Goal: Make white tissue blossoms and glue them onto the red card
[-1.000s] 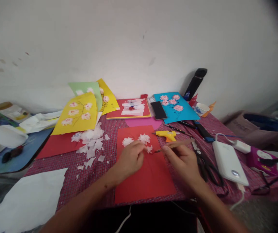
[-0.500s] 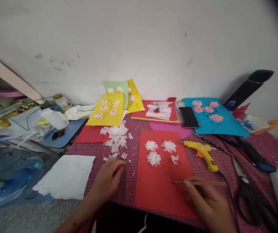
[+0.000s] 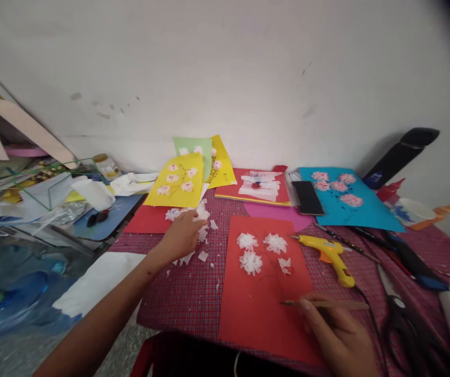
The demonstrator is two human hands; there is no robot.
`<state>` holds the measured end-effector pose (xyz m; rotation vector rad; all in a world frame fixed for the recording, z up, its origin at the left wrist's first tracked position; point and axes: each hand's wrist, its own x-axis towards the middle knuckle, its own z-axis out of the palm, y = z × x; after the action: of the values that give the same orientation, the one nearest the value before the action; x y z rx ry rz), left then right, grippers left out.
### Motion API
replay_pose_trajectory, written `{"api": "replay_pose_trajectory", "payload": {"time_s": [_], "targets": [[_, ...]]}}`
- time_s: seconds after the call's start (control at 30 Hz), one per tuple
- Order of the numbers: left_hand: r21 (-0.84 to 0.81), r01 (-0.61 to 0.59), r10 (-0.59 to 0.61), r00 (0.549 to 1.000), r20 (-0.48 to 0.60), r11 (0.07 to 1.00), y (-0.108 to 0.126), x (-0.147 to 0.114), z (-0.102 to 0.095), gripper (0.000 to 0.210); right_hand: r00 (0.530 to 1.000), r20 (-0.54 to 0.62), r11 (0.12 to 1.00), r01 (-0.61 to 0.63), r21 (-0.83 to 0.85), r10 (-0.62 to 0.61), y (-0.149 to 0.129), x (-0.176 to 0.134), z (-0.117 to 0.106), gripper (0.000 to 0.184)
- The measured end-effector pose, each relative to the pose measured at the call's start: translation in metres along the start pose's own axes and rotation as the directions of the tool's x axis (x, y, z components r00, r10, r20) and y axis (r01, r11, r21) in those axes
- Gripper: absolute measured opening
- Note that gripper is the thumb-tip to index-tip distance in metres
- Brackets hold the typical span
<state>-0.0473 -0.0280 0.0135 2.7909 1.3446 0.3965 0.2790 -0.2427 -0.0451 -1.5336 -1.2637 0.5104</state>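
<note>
In the head view, my right hand (image 3: 340,332) grips a thin wooden stick (image 3: 323,303) with a dark tip, held nearly level above the red sheet (image 3: 256,319). White crumpled-paper flowers (image 3: 250,262) sit on the upper part of that sheet, along with a smaller white tuft (image 3: 284,265) and faint drawn lines. To the left, my left hand (image 3: 183,233) reaches over a pile of small white paper pieces (image 3: 202,235), its thumb and forefinger apart. The hand covers part of the pile, and I cannot see whether its fingertips touch a piece.
A yellow glue gun (image 3: 329,255) lies right of the red sheet, with black scissors (image 3: 401,314) beyond its cord. Behind are a phone (image 3: 306,197), a blue flower sheet (image 3: 348,201) and a yellow flower sheet (image 3: 176,180). White paper (image 3: 99,288) overhangs the table's left edge.
My left hand has moved forward, from the table in front of the paper pieces to over the pile. My right hand stays with the stick above the red sheet. The view has shifted slightly.
</note>
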Motion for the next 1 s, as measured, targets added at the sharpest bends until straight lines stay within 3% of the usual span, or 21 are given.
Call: {"api": "replay_pose_trajectory", "payload": {"time_s": [0.1, 0.2, 0.3, 0.43, 0.63, 0.83, 1.0], "targets": [[0.035, -0.092, 0.092, 0.996, 0.014, 0.995, 0.000, 0.003, -0.003, 0.022, 1.000, -0.001, 1.000, 0.001, -0.001, -0.001, 0.001, 0.000, -0.001, 0.022], [-0.032, -0.085, 0.084, 0.996, -0.006, 0.996, -0.002, -0.001, -0.005, 0.015, 1.000, 0.001, 1.000, -0.005, -0.003, 0.005, 0.003, -0.001, -0.001, 0.022], [-0.145, 0.063, -0.069, 0.997, -0.035, 0.987, -0.004, -0.008, -0.008, 0.013, 1.000, 0.003, 1.000, -0.005, -0.005, 0.005, 0.003, -0.001, -0.001, 0.022], [-0.246, 0.303, -0.301, 0.952, 0.047, 0.921, -0.004, -0.016, -0.012, 0.015, 1.000, 0.007, 1.000, 0.018, -0.020, -0.018, 0.000, 0.001, -0.002, 0.024], [-0.353, 0.351, -0.336, 0.936, 0.105, 0.867, -0.005, -0.024, -0.016, 0.021, 0.996, 0.053, 0.997, 0.072, -0.030, -0.070, -0.008, 0.000, -0.005, 0.019], [-0.659, 0.462, -0.400, 0.880, 0.256, 0.594, 0.007, -0.032, -0.018, 0.022, 0.981, 0.133, 0.990, 0.137, 0.009, -0.137, -0.038, -0.003, -0.001, 0.013], [-0.819, 0.431, -0.396, 0.875, 0.277, 0.379, 0.033, -0.036, -0.014, 0.022, 0.928, 0.251, 0.960, 0.250, 0.127, -0.275, -0.071, 0.005, 0.032, 0.018]]}}
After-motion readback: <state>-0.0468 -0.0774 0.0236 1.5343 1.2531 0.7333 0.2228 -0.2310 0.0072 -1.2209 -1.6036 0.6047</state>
